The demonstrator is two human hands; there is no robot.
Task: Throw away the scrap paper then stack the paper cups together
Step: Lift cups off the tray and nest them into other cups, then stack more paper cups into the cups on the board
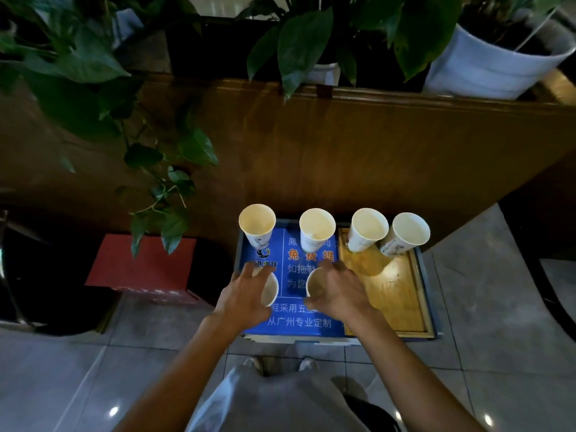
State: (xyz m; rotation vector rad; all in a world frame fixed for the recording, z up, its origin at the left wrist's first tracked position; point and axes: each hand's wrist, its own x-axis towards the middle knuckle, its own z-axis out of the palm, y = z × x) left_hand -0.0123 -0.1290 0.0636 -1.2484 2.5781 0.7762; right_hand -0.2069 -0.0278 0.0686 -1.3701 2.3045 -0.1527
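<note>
Low tray (421, 294) on a tiled floor, below a wooden planter wall: both hands on cups.

Your left hand (244, 291) curls round one near cup (270, 289), your right hand (339, 289) round another (314, 285); four cups (316, 229) stand behind. No scrap paper is visible. Lift one straight, nest it squarely. The blue sign (299, 322) reads "从广州专业定制".

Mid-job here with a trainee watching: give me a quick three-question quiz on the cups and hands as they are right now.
1. How many paper cups stand in the back row, starting from the far-left cup?
2. True or false: the left hand and right hand each grip a front cup.
3. The far-right cup stands over: A) the blue sign, B) the wooden tray, C) the red box.

Key: 1) four; 2) true; 3) B.
</note>
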